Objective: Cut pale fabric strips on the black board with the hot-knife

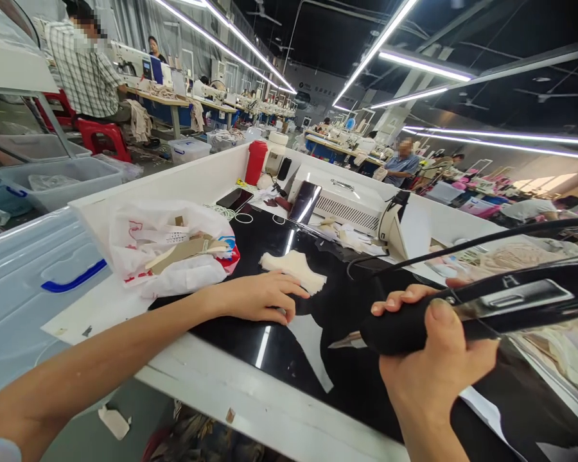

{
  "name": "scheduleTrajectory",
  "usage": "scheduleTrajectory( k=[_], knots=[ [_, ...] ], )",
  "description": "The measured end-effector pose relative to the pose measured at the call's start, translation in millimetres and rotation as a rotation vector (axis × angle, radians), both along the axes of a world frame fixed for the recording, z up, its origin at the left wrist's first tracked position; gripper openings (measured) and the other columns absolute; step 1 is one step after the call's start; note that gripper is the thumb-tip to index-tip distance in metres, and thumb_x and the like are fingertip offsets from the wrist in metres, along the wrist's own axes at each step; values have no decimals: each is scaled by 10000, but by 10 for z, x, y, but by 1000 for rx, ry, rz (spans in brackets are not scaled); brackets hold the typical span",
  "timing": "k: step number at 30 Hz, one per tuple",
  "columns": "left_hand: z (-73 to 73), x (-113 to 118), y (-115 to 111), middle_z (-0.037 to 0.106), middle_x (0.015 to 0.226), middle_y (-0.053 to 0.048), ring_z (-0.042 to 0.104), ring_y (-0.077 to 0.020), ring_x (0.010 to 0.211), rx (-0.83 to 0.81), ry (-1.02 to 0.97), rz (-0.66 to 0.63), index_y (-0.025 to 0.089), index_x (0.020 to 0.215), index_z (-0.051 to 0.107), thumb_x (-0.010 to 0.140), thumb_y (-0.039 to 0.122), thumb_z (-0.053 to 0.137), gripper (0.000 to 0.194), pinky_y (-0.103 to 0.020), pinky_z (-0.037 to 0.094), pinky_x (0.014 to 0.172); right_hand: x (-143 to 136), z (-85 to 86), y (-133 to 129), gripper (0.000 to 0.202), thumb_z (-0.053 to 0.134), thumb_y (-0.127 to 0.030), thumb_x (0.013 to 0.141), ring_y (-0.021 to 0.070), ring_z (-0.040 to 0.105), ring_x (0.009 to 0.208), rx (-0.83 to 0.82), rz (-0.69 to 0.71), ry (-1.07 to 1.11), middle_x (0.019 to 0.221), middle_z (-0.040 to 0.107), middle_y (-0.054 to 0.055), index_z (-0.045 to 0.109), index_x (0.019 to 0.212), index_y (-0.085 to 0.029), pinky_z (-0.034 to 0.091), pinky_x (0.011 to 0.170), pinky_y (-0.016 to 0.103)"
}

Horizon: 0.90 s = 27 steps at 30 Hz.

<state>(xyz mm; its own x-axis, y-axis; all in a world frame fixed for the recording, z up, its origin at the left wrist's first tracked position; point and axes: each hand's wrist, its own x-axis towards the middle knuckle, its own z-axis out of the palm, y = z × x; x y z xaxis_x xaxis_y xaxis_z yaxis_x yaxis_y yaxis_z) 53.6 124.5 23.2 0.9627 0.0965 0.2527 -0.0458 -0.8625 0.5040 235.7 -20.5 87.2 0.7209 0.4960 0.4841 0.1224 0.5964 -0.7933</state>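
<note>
My left hand (270, 296) rests on the glossy black work surface (366, 263), fingers loosely bent and apart. Its fingertips lie along the near edge of a cream fabric piece (296, 266) with a jagged edge. Just below the fingers is a thin, curved, pale grey piece (315, 350), whose upper end sits by the thumb. My right hand (436, 359) is wrapped around a black corded hand tool (510, 298) with a pointed metal tip; its exact kind is unclear. The tool's tip points left and hovers near the curved piece, apart from it.
A white plastic bag (173, 244) with scraps lies left. Behind are a phone (234, 199), a red container (255, 162) and a white vented machine (341, 192). Pale fabric heaps (515, 260) lie right. A blue-handled plastic bin (33, 269) stands left; people sit at sewing tables beyond.
</note>
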Motion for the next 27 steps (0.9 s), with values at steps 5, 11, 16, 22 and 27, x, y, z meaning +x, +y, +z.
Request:
scheduleTrajectory(
  k=[5,11,16,22,27],
  knots=[
    [-10,-23,-18,556,1463,-90,478,-277,1390,131,-107,315,220,1076,706,987,156,561,182,-523,321,1193,-53,-15,15,410,812,-291,722,138,571,583,17,6,24,724,625,-56,573,1052,-243,543,493,290],
    [10,86,-413,650,1218,-82,601,-223,1163,-78,-90,340,200,1186,690,916,294,717,286,-360,474,1060,-103,-82,104,410,808,-312,777,131,597,582,72,33,-5,761,641,-52,556,1093,-244,550,525,294],
    [-24,146,-622,599,1314,-102,557,-274,1210,-118,-3,264,214,1304,636,792,472,829,605,-418,468,1079,-87,-201,170,406,780,-327,837,129,598,609,47,56,-56,802,643,-48,535,1149,-243,549,577,307],
    [-52,149,-657,560,1376,-122,513,-301,1278,-94,75,259,197,1352,598,778,515,828,695,-449,440,1115,-66,-262,188,411,781,-334,838,132,609,624,35,47,-61,805,648,-52,529,1153,-260,539,602,307],
    [-7,145,-682,555,1385,-111,505,-296,1287,-98,115,265,203,1371,581,783,492,829,701,-449,435,1125,-66,-269,188,398,776,-320,833,126,613,628,17,70,-42,815,646,-57,522,1134,-265,550,603,302]
  ],
)
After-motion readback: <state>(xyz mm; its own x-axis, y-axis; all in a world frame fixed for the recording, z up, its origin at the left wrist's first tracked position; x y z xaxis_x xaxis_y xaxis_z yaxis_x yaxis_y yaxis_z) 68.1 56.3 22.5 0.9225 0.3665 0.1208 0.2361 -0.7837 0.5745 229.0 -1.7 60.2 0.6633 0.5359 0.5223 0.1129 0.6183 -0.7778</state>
